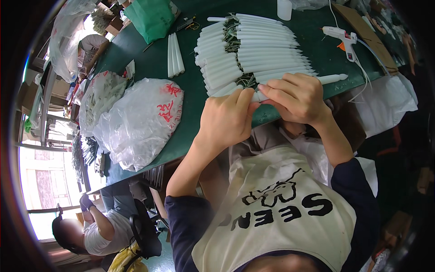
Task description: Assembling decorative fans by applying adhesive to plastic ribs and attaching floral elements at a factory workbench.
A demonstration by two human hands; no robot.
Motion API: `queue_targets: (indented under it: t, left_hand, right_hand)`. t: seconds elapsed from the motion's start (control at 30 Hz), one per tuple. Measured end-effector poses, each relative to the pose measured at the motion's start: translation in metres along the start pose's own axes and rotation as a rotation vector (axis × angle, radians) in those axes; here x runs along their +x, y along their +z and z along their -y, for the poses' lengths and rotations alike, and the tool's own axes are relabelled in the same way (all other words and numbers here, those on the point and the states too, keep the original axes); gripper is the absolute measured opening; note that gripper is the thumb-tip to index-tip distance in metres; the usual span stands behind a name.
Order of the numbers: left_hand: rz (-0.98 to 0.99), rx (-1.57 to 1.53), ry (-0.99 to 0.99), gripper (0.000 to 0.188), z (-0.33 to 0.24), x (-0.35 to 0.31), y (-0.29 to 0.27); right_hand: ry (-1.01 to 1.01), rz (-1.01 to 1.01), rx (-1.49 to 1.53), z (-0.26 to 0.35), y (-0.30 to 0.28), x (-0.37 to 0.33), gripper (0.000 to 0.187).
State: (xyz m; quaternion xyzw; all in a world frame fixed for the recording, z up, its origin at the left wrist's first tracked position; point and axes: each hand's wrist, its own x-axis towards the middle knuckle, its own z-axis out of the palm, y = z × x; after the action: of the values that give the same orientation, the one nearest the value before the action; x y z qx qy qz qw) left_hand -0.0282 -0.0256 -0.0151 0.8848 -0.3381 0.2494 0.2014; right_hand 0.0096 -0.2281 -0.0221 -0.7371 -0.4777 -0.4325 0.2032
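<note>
Between my two hands lies a white taper candle (333, 79), its pointed end sticking out to the right past my knuckles. My left hand (226, 115) is closed around its left part. The fingers of my right hand (294, 97) pinch it near the middle, close beside the left fingertips; whatever is under them is hidden. Just beyond my hands a long row of similar white candles (272, 45) lies side by side, tips to the right. Thin green leafy sprigs (232, 38) run across their middles.
A few loose white candles (174, 56) lie left of the row. Clear plastic bags (140, 120) cover the table's left part, with a green bag (152, 18) behind. A corded glue gun (344, 41) rests at the right. Another person (104, 226) sits at lower left.
</note>
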Motion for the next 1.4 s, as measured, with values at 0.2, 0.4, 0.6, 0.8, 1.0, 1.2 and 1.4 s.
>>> queue_targets:
  t: [0.2,0.4,0.6,0.8,1.0,1.2,1.4]
  left_hand:
    - [0.028,-0.026,0.051,0.017,0.003,-0.005,0.0]
    - [0.027,-0.045,0.015,0.016,-0.005,-0.002,-0.003]
    - [0.06,-0.099,0.023,0.015,-0.005,-0.009,0.0]
    - [0.058,-0.062,0.01,0.015,-0.011,-0.007,-0.004]
    - [0.105,-0.095,0.007,0.015,-0.008,-0.013,-0.001]
    - [0.118,-0.081,-0.017,0.016,-0.005,-0.011,-0.004]
    - [0.033,0.041,0.002,0.022,0.0,-0.008,-0.011]
  right_hand:
    - [-0.015,0.076,0.021,0.002,-0.004,-0.001,0.024]
    - [0.024,0.071,0.031,0.008,-0.005,0.0,0.024]
    - [0.039,0.137,0.024,0.014,-0.008,-0.007,0.027]
    - [0.047,0.11,0.029,0.019,-0.007,-0.007,0.027]
    - [0.081,0.167,0.066,0.021,-0.007,-0.01,0.026]
    - [0.082,0.183,0.109,0.018,-0.001,-0.008,0.025]
    - [0.063,0.125,0.128,0.009,0.007,-0.003,0.025]
